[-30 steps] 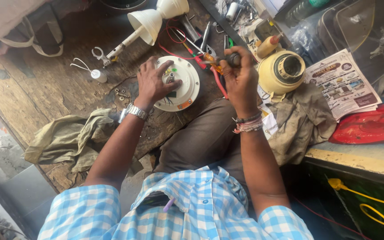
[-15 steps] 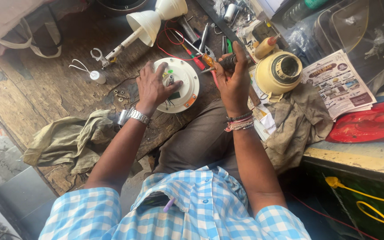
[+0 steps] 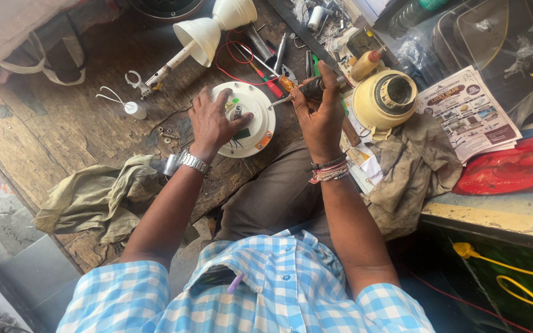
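- Two hands worked: left hand (image 3: 212, 122) fingers spread flat on the white round housing (image 3: 246, 119) near the tabletop's (image 3: 50, 142) front edge.
- Right hand (image 3: 319, 114) fingers clamped on the screwdriver (image 3: 300, 91); its tip might have slipped into loose wiring.
- Small screws (image 3: 166, 134) beside could have scattered.
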